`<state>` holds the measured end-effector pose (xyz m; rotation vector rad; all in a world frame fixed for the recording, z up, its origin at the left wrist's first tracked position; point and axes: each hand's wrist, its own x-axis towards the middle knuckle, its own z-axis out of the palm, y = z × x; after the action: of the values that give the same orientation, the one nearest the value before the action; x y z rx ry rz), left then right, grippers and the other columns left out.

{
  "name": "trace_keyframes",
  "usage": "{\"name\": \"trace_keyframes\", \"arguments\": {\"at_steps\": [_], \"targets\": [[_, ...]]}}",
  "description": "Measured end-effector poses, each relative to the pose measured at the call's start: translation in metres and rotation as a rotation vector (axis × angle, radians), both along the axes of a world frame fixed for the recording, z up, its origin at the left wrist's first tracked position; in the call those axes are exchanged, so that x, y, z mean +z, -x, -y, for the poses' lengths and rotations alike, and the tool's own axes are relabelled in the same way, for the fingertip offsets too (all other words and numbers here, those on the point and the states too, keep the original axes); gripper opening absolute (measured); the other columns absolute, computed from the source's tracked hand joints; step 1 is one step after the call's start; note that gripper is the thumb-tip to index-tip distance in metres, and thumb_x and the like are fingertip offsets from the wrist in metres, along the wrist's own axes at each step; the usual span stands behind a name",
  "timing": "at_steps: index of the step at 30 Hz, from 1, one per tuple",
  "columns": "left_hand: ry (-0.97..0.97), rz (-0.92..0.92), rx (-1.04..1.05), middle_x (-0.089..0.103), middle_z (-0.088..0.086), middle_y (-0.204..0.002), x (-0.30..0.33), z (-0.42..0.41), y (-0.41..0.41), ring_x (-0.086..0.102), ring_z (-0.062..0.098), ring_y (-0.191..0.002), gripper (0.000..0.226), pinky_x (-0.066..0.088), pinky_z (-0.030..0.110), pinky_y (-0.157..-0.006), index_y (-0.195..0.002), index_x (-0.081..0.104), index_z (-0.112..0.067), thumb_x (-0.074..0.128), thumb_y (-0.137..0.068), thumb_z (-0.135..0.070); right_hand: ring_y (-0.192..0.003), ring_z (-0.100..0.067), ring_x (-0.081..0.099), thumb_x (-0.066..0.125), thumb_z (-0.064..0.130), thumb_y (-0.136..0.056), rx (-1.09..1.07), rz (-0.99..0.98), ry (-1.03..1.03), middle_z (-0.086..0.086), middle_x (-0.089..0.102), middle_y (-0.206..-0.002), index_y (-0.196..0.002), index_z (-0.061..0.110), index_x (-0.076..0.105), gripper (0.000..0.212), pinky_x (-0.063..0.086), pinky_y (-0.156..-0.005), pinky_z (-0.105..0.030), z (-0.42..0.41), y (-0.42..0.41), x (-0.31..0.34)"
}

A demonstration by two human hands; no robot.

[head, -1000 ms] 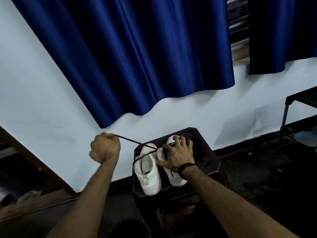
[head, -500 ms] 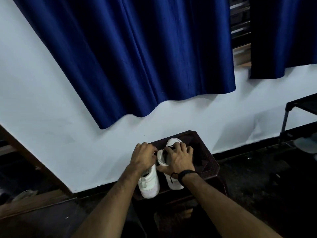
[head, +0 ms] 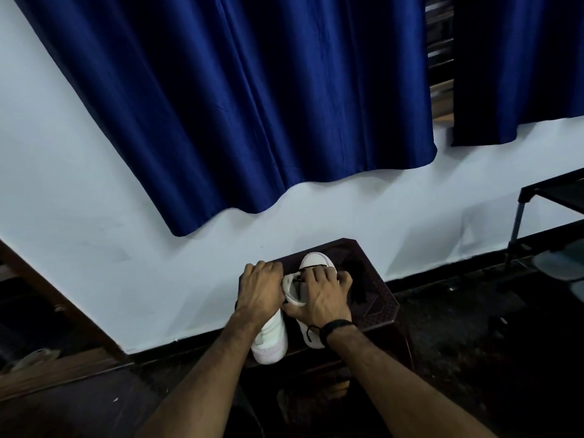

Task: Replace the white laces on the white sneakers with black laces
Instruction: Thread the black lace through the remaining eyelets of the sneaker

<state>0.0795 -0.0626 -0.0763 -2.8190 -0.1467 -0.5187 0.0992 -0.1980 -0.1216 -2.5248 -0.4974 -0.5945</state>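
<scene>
- Head view: I see two white sneakers side by side on a small dark stool (head: 376, 298); the left sneaker (head: 271, 339) has its heel close to the stool's near edge, the right sneaker (head: 316, 263) has its toe near the far edge by the wall
- My left hand (head: 260, 289) lies over the left sneaker with fingers curled at the gap between the shoes; what they pinch I cannot tell
- My right hand (head: 322, 295), a black band (head: 336, 327) at its wrist, grips the right sneaker's upper, fingertips at the black lace (head: 311, 269) threaded there
- Bare stool top shows right of the shoes
- Dark floor (head: 474, 358) surrounds the stool; a white wall (head: 94, 200) stands just behind, with blue curtains (head: 252, 105) above and a dark metal frame (head: 518, 222) at right
</scene>
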Motion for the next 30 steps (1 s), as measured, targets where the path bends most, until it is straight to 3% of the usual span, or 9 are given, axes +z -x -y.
{"name": "trace_keyframes", "arguments": {"at_steps": [3,7,11,14,17,19,23,28,30], "targets": [[-0.002,0.013,-0.008,0.067,-0.001,-0.082,0.005,0.000,0.003,0.060,0.024,-0.084,0.007,0.039,0.035,-0.075,-0.083,0.060,-0.018,0.057,-0.077,-0.018,-0.095,-0.025,0.047,0.058,0.064,-0.056,0.002,0.063,-0.045,-0.003,0.051,-0.098,-0.098,0.022,0.056,0.060,0.036,-0.085,-0.049,-0.002,0.008,-0.002],[0.086,-0.008,0.012,0.068,0.003,-0.095,0.012,0.002,0.008,0.059,0.028,-0.096,0.015,0.037,0.037,-0.083,-0.095,0.059,-0.015,0.053,-0.082,-0.017,-0.093,-0.028,0.055,0.072,0.053,-0.050,0.029,0.041,0.074,-0.005,0.055,-0.096,-0.089,0.019,0.061,0.053,0.040,-0.081,-0.046,-0.005,0.014,-0.012],[0.265,0.025,0.029,0.069,0.010,-0.090,0.005,-0.001,0.009,0.062,0.035,-0.089,0.013,0.043,0.038,-0.076,-0.090,0.057,-0.013,0.048,-0.081,-0.013,-0.088,-0.024,0.058,0.065,0.071,-0.053,0.055,-0.020,0.112,0.001,0.059,-0.090,-0.088,0.020,0.063,0.062,0.037,-0.079,-0.045,-0.001,0.010,-0.010],[0.195,-0.003,0.027,0.067,0.004,-0.096,-0.003,-0.005,0.007,0.061,0.029,-0.095,0.019,0.043,0.038,-0.081,-0.096,0.055,-0.017,0.048,-0.078,-0.020,-0.102,-0.022,0.053,0.046,0.079,-0.072,0.037,0.007,0.005,0.003,0.059,-0.104,-0.096,0.022,0.061,0.064,0.034,-0.083,-0.042,0.011,0.011,-0.004],[0.165,0.027,0.012,0.066,0.000,-0.096,-0.011,-0.006,0.004,0.059,0.025,-0.096,0.016,0.041,0.037,-0.083,-0.097,0.056,-0.020,0.054,-0.080,-0.019,-0.111,-0.020,0.052,0.041,0.067,-0.085,0.032,0.090,-0.089,0.002,0.058,-0.123,-0.114,0.020,0.060,0.059,0.036,-0.090,-0.038,0.023,0.007,0.002],[0.144,0.062,0.005,0.065,-0.001,-0.090,-0.013,-0.003,0.006,0.059,0.025,-0.091,0.017,0.041,0.037,-0.081,-0.093,0.058,-0.021,0.057,-0.077,-0.015,-0.116,-0.021,0.051,0.044,0.057,-0.082,0.046,0.116,-0.048,-0.003,0.055,-0.134,-0.126,0.013,0.057,0.064,0.036,-0.092,-0.039,0.025,-0.002,0.011],[0.082,0.068,-0.002,0.063,0.000,-0.082,-0.009,0.001,0.010,0.059,0.025,-0.081,0.019,0.042,0.036,-0.075,-0.085,0.062,-0.019,0.064,-0.069,-0.009,-0.102,-0.025,0.058,0.049,0.042,-0.072,0.134,0.030,0.111,-0.001,0.061,-0.105,-0.105,0.019,0.063,0.042,0.032,-0.089,-0.040,0.018,-0.020,0.023],[0.089,0.006,-0.054,0.062,0.001,-0.096,0.004,-0.012,0.009,0.056,0.026,-0.095,0.021,0.042,0.036,-0.082,-0.098,0.065,-0.021,0.049,-0.086,-0.015,-0.079,-0.025,0.057,0.037,0.039,-0.065,0.030,0.031,-0.065,-0.001,0.054,-0.089,-0.097,0.016,0.054,0.043,0.033,-0.074,-0.038,0.013,-0.011,0.008],[0.126,0.038,-0.044,0.062,0.006,-0.096,0.014,-0.014,0.011,0.056,0.029,-0.094,0.015,0.042,0.038,-0.082,-0.095,0.065,-0.015,0.050,-0.091,-0.015,-0.076,-0.026,0.054,0.039,0.035,-0.065,0.005,0.026,-0.088,-0.002,0.050,-0.087,-0.093,0.016,0.051,0.036,0.037,-0.073,-0.039,0.010,-0.009,0.006]]}}
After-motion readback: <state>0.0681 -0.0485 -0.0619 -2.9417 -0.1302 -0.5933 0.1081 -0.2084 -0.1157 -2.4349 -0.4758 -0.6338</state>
